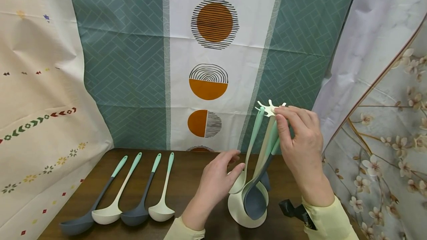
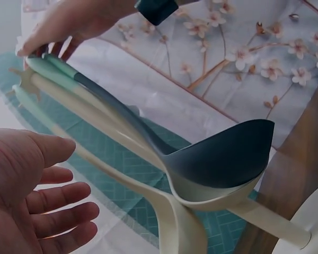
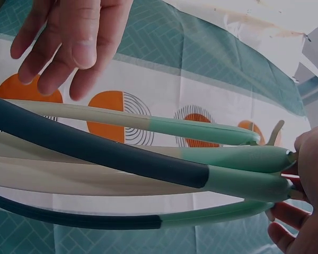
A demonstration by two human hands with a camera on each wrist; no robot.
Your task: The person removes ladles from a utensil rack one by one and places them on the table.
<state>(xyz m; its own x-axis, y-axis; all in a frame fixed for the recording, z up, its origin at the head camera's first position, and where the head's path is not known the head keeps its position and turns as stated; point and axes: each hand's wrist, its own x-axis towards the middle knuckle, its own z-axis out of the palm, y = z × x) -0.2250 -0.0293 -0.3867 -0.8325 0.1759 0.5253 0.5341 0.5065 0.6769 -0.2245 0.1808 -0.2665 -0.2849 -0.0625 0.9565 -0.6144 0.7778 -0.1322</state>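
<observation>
A cream utensil stand point(image 1: 248, 217) with a star-shaped hook top point(image 1: 268, 107) holds several mint-handled ladles. In front, a dark grey ladle point(image 1: 256, 205) overlaps a cream ladle point(image 2: 201, 193); another cream ladle point(image 1: 238, 184) hangs on the left, and a second dark ladle point(image 3: 95, 218) is partly hidden behind. My right hand point(image 1: 301, 140) is at the hooks, its bent fingers pinching the dark front ladle's handle end; the exact contact is partly hidden. My left hand point(image 1: 218, 175) is beside the left cream ladle, fingers loosely spread and holding nothing.
On the left of the brown table point(image 1: 186, 180), several ladles lie in a row, dark ladle point(image 1: 78, 225) and cream ladle point(image 1: 161, 210) among them. A patterned curtain point(image 1: 213, 132) hangs behind; floral cloth point(image 1: 383, 166) borders the right. A black strap point(image 1: 298, 212) is at my right wrist.
</observation>
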